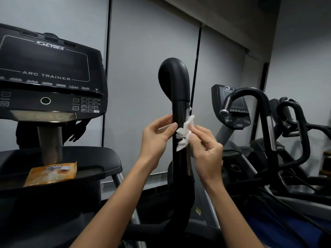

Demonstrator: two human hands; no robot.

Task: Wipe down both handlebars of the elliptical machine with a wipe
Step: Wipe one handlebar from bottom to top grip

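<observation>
The right hand (206, 147) pinches a crumpled white wipe (185, 134) against the black handlebar (179, 108). The left hand (155, 136) holds nothing. Its loosely bent fingers (168, 118) touch the bar just beside the wipe.

Around the upright handlebar (177, 83)
Left of it: the console (48, 72), and a wipe packet (52, 173) on the tray (100, 158) below. Right: a second machine (250, 122). The left hand (155, 135) touches its left side; the right hand (206, 145) pinches a wipe (185, 133) against its right.
</observation>
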